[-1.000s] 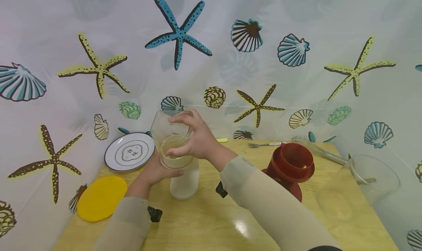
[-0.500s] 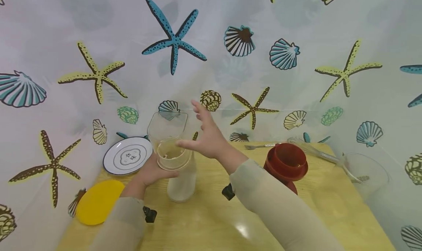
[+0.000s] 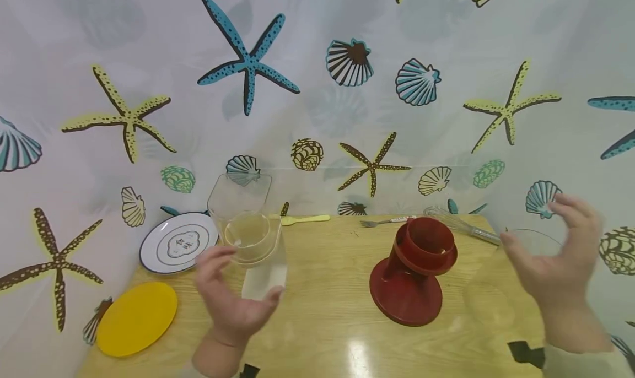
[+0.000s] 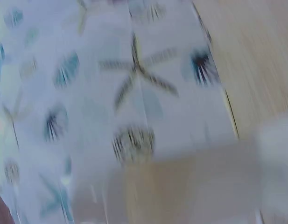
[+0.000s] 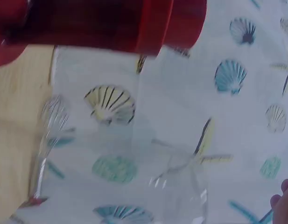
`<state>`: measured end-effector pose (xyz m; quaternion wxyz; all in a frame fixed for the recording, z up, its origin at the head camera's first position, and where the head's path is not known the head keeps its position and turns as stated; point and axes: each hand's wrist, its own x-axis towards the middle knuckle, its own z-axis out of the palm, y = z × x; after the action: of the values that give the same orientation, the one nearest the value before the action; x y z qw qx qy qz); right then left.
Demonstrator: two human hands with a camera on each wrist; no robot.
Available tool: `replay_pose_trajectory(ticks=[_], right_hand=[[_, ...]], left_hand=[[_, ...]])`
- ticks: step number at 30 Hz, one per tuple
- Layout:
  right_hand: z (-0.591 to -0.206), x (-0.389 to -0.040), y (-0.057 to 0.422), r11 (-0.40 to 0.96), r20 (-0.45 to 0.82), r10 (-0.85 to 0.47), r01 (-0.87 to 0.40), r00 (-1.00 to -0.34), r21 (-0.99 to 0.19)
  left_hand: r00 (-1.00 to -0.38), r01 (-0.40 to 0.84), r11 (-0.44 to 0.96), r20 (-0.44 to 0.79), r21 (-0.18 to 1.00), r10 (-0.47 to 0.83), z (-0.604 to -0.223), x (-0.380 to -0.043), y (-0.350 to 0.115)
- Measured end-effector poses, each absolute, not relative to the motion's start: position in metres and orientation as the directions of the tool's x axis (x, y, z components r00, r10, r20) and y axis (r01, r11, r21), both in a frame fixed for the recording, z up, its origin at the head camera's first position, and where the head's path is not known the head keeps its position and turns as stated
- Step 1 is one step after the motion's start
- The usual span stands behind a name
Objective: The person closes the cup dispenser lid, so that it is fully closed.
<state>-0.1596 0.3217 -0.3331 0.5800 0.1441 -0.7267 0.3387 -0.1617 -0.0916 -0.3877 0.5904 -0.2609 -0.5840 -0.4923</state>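
Observation:
A clear container [image 3: 248, 237] stands on a white base [image 3: 263, 276] at left centre in the head view. Just in front of it is my left hand [image 3: 238, 303], fingers and thumb spread and apart from it; the left wrist view is badly blurred. On the right, my right hand [image 3: 565, 257] is raised at a clear wide-mouthed vessel [image 3: 488, 303], thumb and fingers apart. Its fingertips show at the right wrist view's edge, away from the transparent vessel [image 5: 181, 200]. Between the hands stands a red pedestal-shaped piece [image 3: 405, 295] with a hollow cup on top.
A white patterned plate [image 3: 154, 251] and a yellow disc [image 3: 136, 320] lie at left. Along the back are a yellow-handled utensil [image 3: 305, 219], a fork [image 3: 384, 222] and a whisk [image 3: 458, 222]. A shell-printed curtain [image 3: 317, 80] encloses the wooden table [image 3: 327, 295].
My right hand has left the clear container and swung right to the vessel. My left hand has let go of the container and drawn back towards me. The container stays on the white base.

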Motion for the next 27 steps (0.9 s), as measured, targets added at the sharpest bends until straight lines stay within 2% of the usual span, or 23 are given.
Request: replay_pose_trajectory(ticks=[1,2,3,4,6,7,9,11,13,18,20,24,27], right_hand=[[-0.341,-0.156,0.343,0.752,0.908,0.237,-0.527,-0.346,-0.396],[-0.350,-0.153,0.362,0.761,0.852,0.295,-0.433,-0.432,-0.483],[-0.361,-0.150,0.378,0.754,0.774,0.354,-0.329,-0.525,-0.569],[-0.371,-0.148,0.391,0.735,0.674,0.401,-0.221,-0.621,-0.641],[-0.392,-0.145,0.407,0.655,0.448,0.470,-0.040,-0.760,-0.755],[-0.400,-0.144,0.412,0.619,0.352,0.487,0.032,-0.799,-0.785],[-0.416,-0.143,0.419,0.570,0.227,0.487,0.110,-0.843,-0.814],[-0.428,-0.142,0.422,0.550,0.196,0.482,0.120,-0.854,-0.827],[-0.436,-0.142,0.422,0.508,0.189,0.491,0.103,-0.851,-0.855],[-0.446,-0.146,0.417,0.428,0.167,0.542,0.100,-0.824,-0.898],[-0.445,-0.151,0.415,0.443,0.173,0.559,0.116,-0.811,-0.889],[-0.432,-0.162,0.410,0.475,0.235,0.580,0.090,-0.780,-0.875],[-0.406,-0.168,0.406,0.533,0.335,0.581,0.036,-0.742,-0.845]], left_hand=[[-0.159,0.901,0.367,0.963,0.231,-0.217,-0.391,-0.162,-0.076],[-0.215,0.910,0.331,0.966,0.250,-0.141,-0.397,-0.163,-0.061],[-0.316,0.901,0.296,0.947,0.317,-0.054,-0.405,-0.165,-0.045],[-0.451,0.865,0.262,0.892,0.428,0.032,-0.414,-0.167,-0.028],[-0.713,0.699,0.268,0.678,0.663,0.181,-0.432,-0.175,0.005],[-0.808,0.590,0.283,0.545,0.757,0.226,-0.440,-0.180,0.022],[-0.906,0.399,0.296,0.323,0.868,0.274,-0.452,-0.190,0.053],[-0.932,0.296,0.282,0.212,0.913,0.293,-0.460,-0.201,0.078],[-0.933,0.267,0.250,0.185,0.931,0.309,-0.464,-0.210,0.097],[-0.892,0.302,0.108,0.241,0.947,0.383,-0.465,-0.226,0.121],[-0.884,0.300,0.072,0.249,0.951,0.395,-0.464,-0.230,0.125],[-0.897,0.288,0.096,0.233,0.953,0.375,-0.466,-0.235,0.129],[-0.898,0.294,0.102,0.238,0.950,0.370,-0.466,-0.236,0.131]])
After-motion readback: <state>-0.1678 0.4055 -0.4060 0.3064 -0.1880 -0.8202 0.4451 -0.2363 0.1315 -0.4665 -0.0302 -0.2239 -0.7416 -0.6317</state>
